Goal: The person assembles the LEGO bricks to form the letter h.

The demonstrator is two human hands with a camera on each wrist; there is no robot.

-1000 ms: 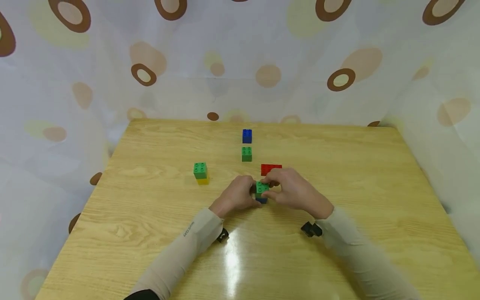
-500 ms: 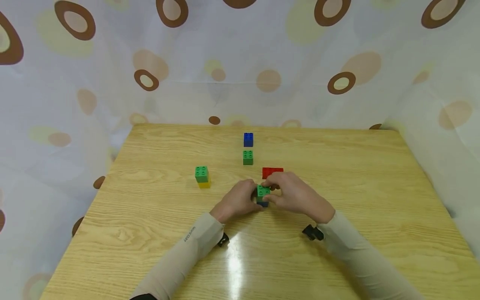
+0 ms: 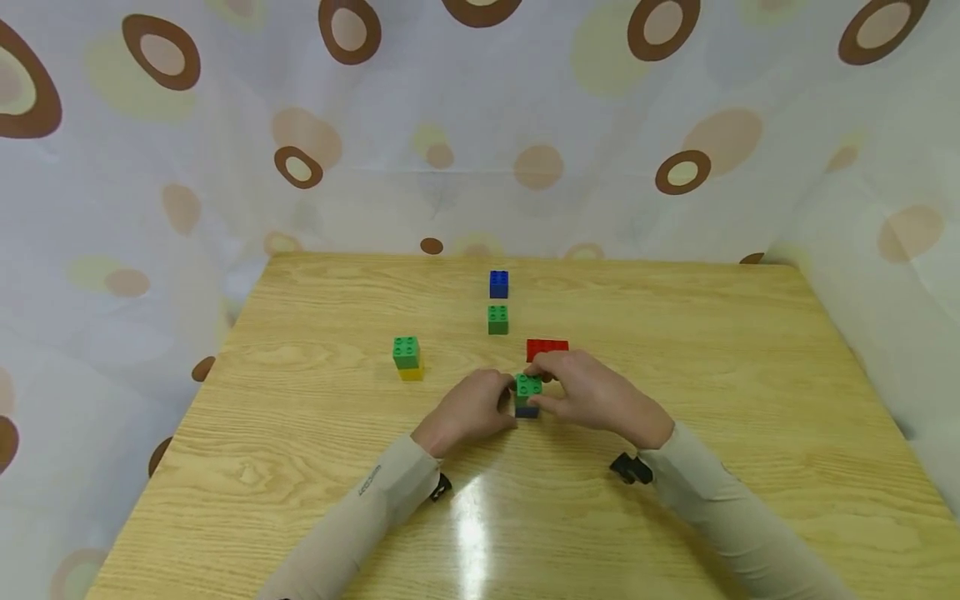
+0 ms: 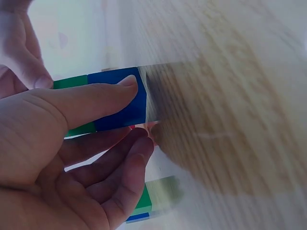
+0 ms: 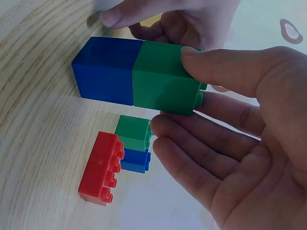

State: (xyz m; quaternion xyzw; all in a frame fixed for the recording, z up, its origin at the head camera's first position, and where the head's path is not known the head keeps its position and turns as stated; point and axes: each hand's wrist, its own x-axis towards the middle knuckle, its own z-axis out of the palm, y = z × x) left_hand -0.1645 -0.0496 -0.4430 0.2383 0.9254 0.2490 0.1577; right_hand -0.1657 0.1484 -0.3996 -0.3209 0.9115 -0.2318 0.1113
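Note:
A green brick [image 3: 528,388] sits on top of a blue brick [image 3: 527,412], the two pressed into one upright stack on the table. My right hand [image 3: 592,398] pinches the green brick, thumb on its near side and a finger on the far side. To the left of the stack, my left hand [image 3: 471,408] has thumb and fingers spread around the blue brick. In the right wrist view a gap shows between the left thumb [image 5: 112,18] and the blue brick [image 5: 105,69]. The green brick [image 5: 165,76] shows its studs by the right fingers.
A red brick [image 3: 547,350] lies just behind the stack. Farther back are a single green brick [image 3: 498,320] and a blue brick [image 3: 498,284]. At left stands another green brick [image 3: 407,352] on a yellow brick [image 3: 411,374]. A patterned curtain [image 3: 480,208] borders the table.
The left hand has loosened from the blue brick and shifted slightly left. The right hand keeps its pinch on the green brick. The head view has tilted up a little.

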